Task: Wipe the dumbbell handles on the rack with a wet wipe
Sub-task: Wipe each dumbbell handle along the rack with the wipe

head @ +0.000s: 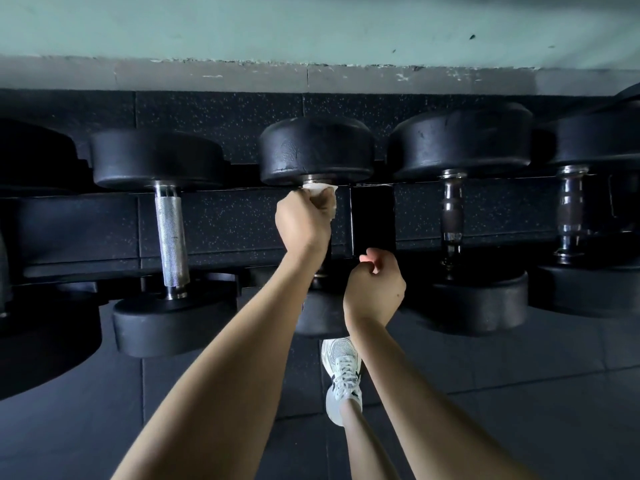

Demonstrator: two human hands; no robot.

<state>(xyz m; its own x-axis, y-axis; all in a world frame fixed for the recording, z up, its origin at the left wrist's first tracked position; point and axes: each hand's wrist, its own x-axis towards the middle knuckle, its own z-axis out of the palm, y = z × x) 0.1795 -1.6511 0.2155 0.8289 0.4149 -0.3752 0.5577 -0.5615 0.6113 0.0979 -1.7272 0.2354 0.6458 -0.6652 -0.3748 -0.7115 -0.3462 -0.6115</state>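
Wipe (pixel 320 189) in L hand (pixel 303 221) — mid dumbbell (pixel 315 150)

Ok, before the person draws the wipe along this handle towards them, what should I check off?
1. Wet wipe sits between the left hand and the handle: ok, its white edge shows above the fingers.
2. Left hand grips the far end of the handle, just below the middle dumbbell's far head: ok.
3. Rest of the handle is free of obstruction: cannot tell, the forearm hides most of it.
4. Right hand is off the handle: ok, it is to the right with fingers curled.
5. Right hand holds nothing: cannot tell.
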